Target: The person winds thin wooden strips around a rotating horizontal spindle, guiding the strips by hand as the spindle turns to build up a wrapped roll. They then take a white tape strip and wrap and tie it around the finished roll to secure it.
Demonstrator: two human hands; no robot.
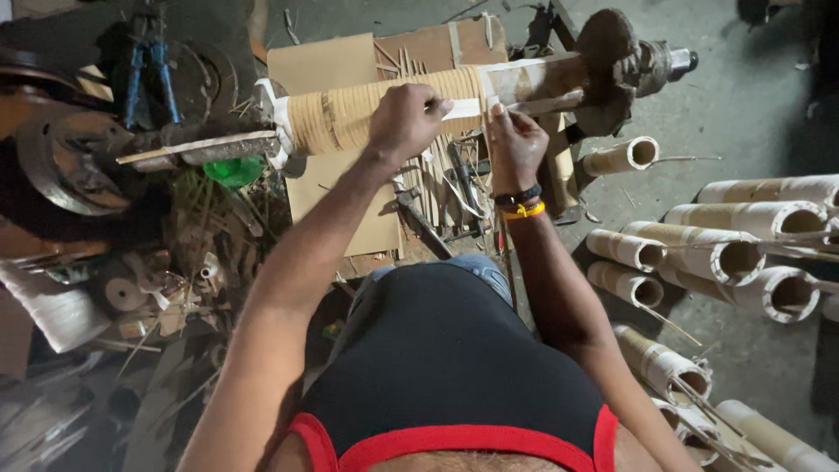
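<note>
Grey concrete floor point(743, 105) bears finished tubes point(717, 253) and flattened cardboard point(332, 188).

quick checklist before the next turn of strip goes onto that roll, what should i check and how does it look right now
1. Left hand resting on the wound roll: ok, it lies on top of the windings.
2. Right hand holding the pale strip: ok, its fingers pinch it by the roll.
3. Strip in line with the last winding: cannot tell, the hands hide the edge.
4. Roll seated on the shaft: ok as far as seen, it sits level.
5. Space under the roll: not ok, tools and splints lie loose there.
6. Finished tubes out of the way: ok, stacked to the right.
</note>
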